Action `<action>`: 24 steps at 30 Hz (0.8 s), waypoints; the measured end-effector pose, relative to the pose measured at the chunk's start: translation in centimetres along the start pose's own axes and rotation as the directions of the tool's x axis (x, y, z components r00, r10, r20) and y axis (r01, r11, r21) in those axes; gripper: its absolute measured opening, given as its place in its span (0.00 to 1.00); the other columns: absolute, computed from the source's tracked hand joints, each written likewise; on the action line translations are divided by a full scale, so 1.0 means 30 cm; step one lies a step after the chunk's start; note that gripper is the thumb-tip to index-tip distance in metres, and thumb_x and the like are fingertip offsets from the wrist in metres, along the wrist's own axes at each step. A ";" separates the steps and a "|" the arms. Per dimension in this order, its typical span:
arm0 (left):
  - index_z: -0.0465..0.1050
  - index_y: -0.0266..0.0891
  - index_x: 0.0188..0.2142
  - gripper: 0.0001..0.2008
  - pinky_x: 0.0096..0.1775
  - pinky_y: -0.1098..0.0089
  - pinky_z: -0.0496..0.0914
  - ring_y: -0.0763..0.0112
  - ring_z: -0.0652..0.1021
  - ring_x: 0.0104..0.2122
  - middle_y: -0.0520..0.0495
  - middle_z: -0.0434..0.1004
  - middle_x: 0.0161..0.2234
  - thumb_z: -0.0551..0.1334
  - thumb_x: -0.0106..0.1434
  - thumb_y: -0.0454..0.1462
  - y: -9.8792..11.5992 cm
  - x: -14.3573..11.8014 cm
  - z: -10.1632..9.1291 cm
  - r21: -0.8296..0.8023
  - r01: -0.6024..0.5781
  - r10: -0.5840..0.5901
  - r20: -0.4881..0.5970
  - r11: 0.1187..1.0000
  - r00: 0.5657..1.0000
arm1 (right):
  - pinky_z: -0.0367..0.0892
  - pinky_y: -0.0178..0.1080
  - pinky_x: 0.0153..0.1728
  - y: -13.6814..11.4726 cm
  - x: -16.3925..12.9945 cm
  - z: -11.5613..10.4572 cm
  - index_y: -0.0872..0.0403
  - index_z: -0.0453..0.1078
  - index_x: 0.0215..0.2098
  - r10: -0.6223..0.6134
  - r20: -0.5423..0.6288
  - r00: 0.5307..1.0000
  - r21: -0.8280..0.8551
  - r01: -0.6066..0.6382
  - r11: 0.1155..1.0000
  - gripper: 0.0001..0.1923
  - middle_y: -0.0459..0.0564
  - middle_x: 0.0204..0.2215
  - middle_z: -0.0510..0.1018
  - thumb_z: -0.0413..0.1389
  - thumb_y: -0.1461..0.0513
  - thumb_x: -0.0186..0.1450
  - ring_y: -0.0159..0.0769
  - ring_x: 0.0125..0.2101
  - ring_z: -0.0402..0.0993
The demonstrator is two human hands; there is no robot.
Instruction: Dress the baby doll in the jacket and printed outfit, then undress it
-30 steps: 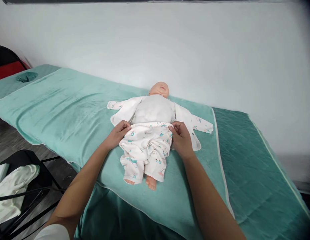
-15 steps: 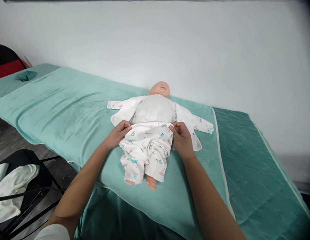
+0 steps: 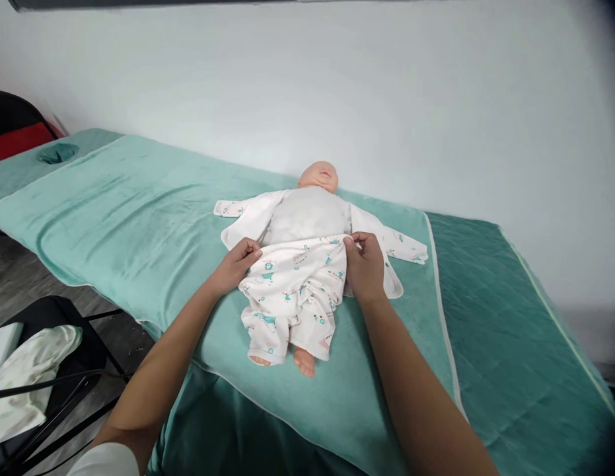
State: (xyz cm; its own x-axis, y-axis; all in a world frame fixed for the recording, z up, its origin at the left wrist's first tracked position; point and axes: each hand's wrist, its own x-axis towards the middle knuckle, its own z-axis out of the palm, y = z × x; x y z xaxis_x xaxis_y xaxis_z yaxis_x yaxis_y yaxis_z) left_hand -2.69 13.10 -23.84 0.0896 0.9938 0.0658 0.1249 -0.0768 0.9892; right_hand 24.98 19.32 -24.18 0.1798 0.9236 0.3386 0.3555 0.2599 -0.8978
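Observation:
A baby doll [image 3: 319, 177] lies on its back, its head toward the wall. White printed baby pants [image 3: 287, 291] cover its legs, with the feet [image 3: 304, 361] showing at the cuffs. My left hand [image 3: 236, 264] pinches the left end of the waistband. At the other end my right hand [image 3: 365, 266] grips the waistband between thumb and fingers. The band is stretched across the doll's lower belly. A white baby jacket [image 3: 252, 218] is on its arms and spread apart at the front, over a plain white torso [image 3: 307, 215].
The doll rests on a light green blanket [image 3: 139, 218] over a massage bed with a face hole [image 3: 58, 153] at the far left. A darker green quilted cover [image 3: 505, 330] lies right. At lower left, a black chair [image 3: 64, 317] holds a patterned cloth [image 3: 34, 377].
My right hand has drawn its end of the waistband slightly up and to the right, so the pants lie flatter. My left hand keeps its hold at nearly the same spot.

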 end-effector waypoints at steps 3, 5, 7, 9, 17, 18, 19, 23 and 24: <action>0.65 0.39 0.37 0.13 0.29 0.72 0.54 0.75 0.59 0.28 0.55 0.58 0.28 0.59 0.67 0.47 -0.001 0.000 0.000 0.009 -0.002 0.002 -0.008 1.000 1.000 | 0.64 0.41 0.39 0.006 0.013 0.007 0.51 0.66 0.36 -0.014 -0.037 0.999 -0.005 0.014 1.000 0.10 0.46 0.34 0.73 0.55 0.53 0.64 0.36 0.33 0.66; 0.65 0.40 0.37 0.13 0.29 0.72 0.54 0.75 0.59 0.28 0.55 0.58 0.28 0.59 0.67 0.47 0.004 -0.001 0.002 0.012 0.005 -0.005 -0.011 1.000 1.000 | 0.64 0.41 0.40 0.007 0.008 0.009 0.51 0.66 0.37 -0.002 -0.007 1.000 0.006 0.002 1.000 0.10 0.46 0.34 0.73 0.54 0.53 0.64 0.36 0.34 0.67; 0.65 0.40 0.37 0.13 0.28 0.72 0.54 0.75 0.59 0.27 0.55 0.58 0.28 0.59 0.67 0.48 0.010 -0.002 0.004 0.015 0.011 -0.011 -0.010 1.000 1.000 | 0.64 0.40 0.39 0.007 -0.001 0.008 0.50 0.67 0.37 0.012 0.025 1.000 0.026 -0.013 1.000 0.10 0.46 0.35 0.73 0.54 0.53 0.65 0.36 0.34 0.67; 0.65 0.40 0.37 0.14 0.28 0.72 0.54 0.75 0.59 0.27 0.54 0.59 0.28 0.59 0.66 0.48 0.014 -0.003 0.005 0.019 0.012 -0.012 -0.012 1.000 1.000 | 0.65 0.39 0.38 0.007 -0.009 0.007 0.50 0.67 0.38 0.026 0.041 0.999 0.052 -0.028 0.998 0.10 0.46 0.34 0.73 0.55 0.52 0.65 0.35 0.33 0.67; 0.65 0.40 0.37 0.14 0.29 0.72 0.55 0.75 0.60 0.28 0.54 0.59 0.29 0.59 0.67 0.48 0.013 -0.004 0.005 0.025 0.007 -0.007 -0.004 1.000 1.000 | 0.65 0.38 0.35 0.012 -0.017 0.005 0.50 0.67 0.39 0.081 0.056 0.995 0.119 -0.087 0.989 0.11 0.44 0.35 0.73 0.57 0.52 0.63 0.34 0.31 0.67; 0.65 0.40 0.37 0.13 0.29 0.72 0.55 0.75 0.60 0.28 0.54 0.59 0.29 0.59 0.67 0.48 0.012 -0.004 0.004 0.025 0.005 -0.005 -0.001 1.000 1.000 | 0.64 0.38 0.35 0.012 -0.017 0.005 0.50 0.67 0.39 0.091 0.059 0.994 0.123 -0.098 0.988 0.11 0.44 0.35 0.73 0.57 0.52 0.63 0.33 0.31 0.67; 0.65 0.40 0.37 0.13 0.29 0.72 0.55 0.75 0.60 0.28 0.54 0.59 0.29 0.59 0.67 0.48 0.012 -0.004 0.004 0.027 0.004 -0.004 0.001 1.000 1.000 | 0.64 0.38 0.35 0.012 -0.018 0.005 0.50 0.67 0.39 0.096 0.059 0.994 0.125 -0.103 0.987 0.12 0.44 0.34 0.73 0.57 0.52 0.63 0.33 0.30 0.67; 0.65 0.40 0.37 0.14 0.30 0.72 0.55 0.75 0.60 0.29 0.54 0.59 0.29 0.59 0.67 0.48 0.013 -0.004 0.004 0.041 -0.007 0.007 0.002 0.999 1.000 | 0.64 0.38 0.35 0.011 -0.019 0.006 0.50 0.67 0.39 0.079 0.055 0.995 0.120 -0.085 0.989 0.12 0.44 0.35 0.73 0.57 0.52 0.63 0.33 0.31 0.67; 0.65 0.40 0.37 0.14 0.30 0.72 0.55 0.75 0.60 0.29 0.54 0.59 0.29 0.59 0.67 0.48 0.014 -0.003 0.004 0.047 -0.007 0.007 0.003 0.999 1.000 | 0.64 0.38 0.35 0.012 -0.019 0.006 0.50 0.67 0.39 0.075 0.056 0.996 0.119 -0.081 0.990 0.12 0.44 0.35 0.73 0.57 0.52 0.64 0.33 0.30 0.67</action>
State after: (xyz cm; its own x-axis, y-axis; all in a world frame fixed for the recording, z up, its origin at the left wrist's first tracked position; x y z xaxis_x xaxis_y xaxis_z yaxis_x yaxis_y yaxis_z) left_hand -2.52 12.96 -23.44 0.0934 0.9930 0.0720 0.1705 -0.0872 0.9815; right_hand 24.82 18.93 -24.75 0.1541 0.9549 0.2539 0.2277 0.2157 -0.9495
